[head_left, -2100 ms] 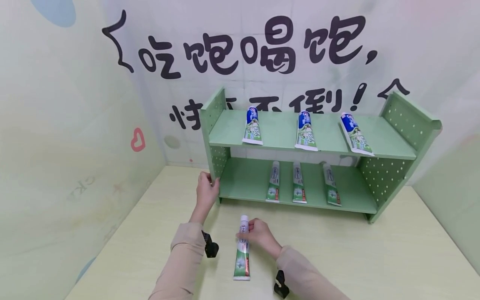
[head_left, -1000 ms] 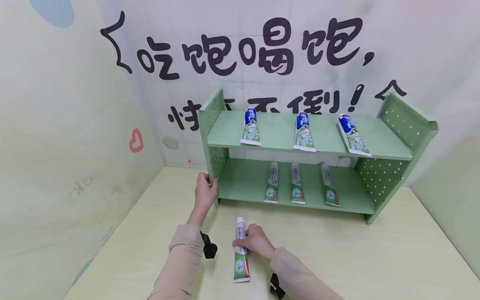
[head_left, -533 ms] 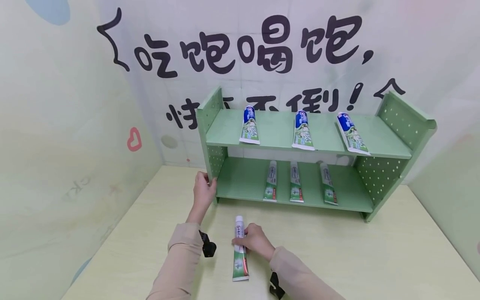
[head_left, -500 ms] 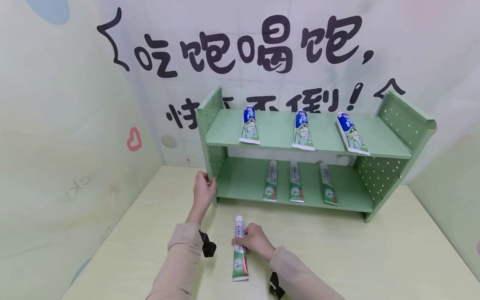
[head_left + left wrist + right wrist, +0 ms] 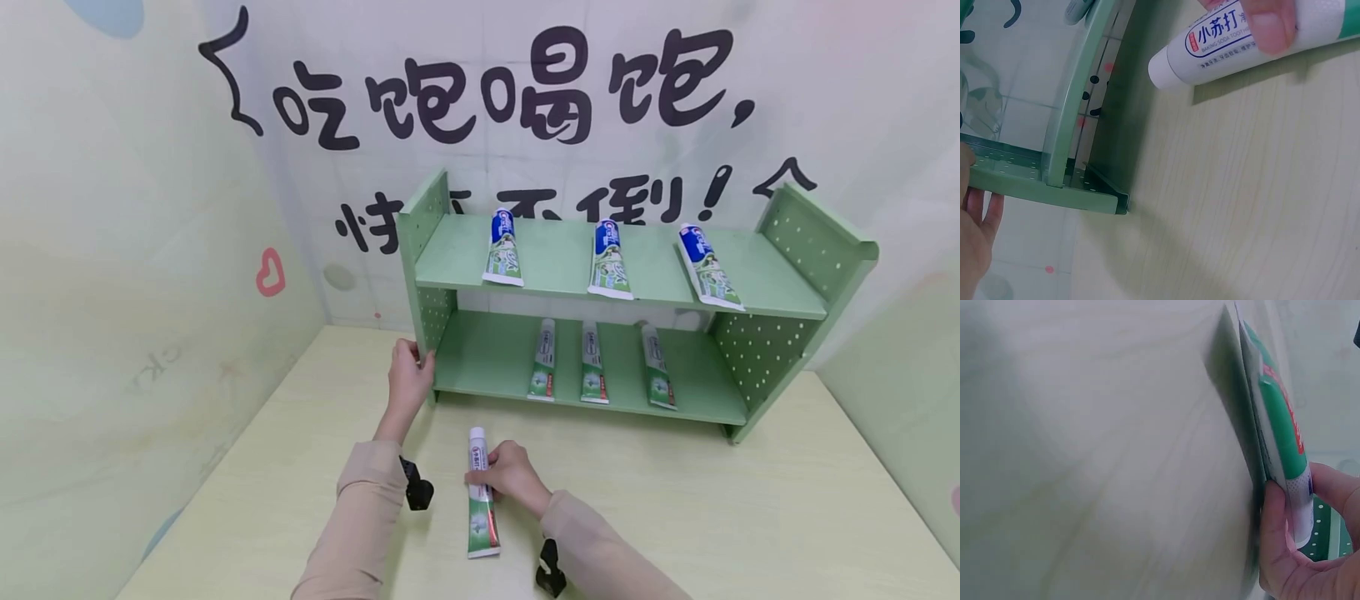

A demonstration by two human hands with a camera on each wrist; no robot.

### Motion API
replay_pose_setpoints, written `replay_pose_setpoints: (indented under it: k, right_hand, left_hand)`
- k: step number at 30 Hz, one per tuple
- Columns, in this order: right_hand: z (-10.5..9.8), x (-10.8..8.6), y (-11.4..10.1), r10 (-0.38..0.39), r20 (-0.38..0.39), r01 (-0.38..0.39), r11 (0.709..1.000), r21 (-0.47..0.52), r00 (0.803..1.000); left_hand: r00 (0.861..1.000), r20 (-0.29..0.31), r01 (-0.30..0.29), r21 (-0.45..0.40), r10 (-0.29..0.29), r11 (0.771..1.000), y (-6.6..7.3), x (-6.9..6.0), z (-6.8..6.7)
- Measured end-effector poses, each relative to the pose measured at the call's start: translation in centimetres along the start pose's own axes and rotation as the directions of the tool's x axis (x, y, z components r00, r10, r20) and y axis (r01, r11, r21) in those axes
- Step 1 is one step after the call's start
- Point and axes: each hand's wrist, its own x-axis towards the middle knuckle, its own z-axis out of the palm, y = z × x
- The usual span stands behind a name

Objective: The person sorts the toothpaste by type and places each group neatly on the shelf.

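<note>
My left hand [image 5: 410,379] grips the left side panel of a green two-tier shelf [image 5: 420,275]; its thumb is in front and the fingers go behind the edge. In the left wrist view the fingers [image 5: 992,219] show at the panel's rim. My right hand [image 5: 517,475] pinches a white and green toothpaste tube [image 5: 482,517] around its upper half, thumb across the front. The tube's white cap points toward the shelf, and its flat end faces me. In the right wrist view the thumb and fingers hold the tube [image 5: 1285,425] from both sides, close above the table.
Several blue and green toothpaste tubes [image 5: 611,258] lie on the upper tier, spaced apart. Silver and green tubes [image 5: 591,367] lie on the lower tier, toward its middle and right. The shelf stands on a pale wood table [image 5: 637,500] before a printed wall [image 5: 480,158].
Over the two seconds the held tube has shifted slightly left and turned a little, its cap leaning left. My left hand keeps its place on the shelf. The head view has shifted slightly.
</note>
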Motion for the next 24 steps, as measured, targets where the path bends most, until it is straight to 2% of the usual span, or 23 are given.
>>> replay_pose_setpoints:
  k: [7,18,24]
  right_hand:
    - [-1.2,0.2,-1.2,0.013,-0.008,-0.013,0.999,0.031,1.000]
    - [-3.7,0.2,-3.7,-0.056,-0.010,0.057,0.994,0.094,0.998]
    - [-5.0,0.3,-5.0,-0.032,-0.021,0.034,0.996,0.086,0.999]
  left_hand:
    - [1.000,0.001,0.002,0.003,-0.002,1.000,0.0,-0.1,0.1]
    - [1.000,-0.003,-0.010,0.005,0.010,1.000,0.0,0.1,0.1]
    - [1.000,-0.004,-0.006,0.007,0.006,1.000,-0.1,0.0,0.2]
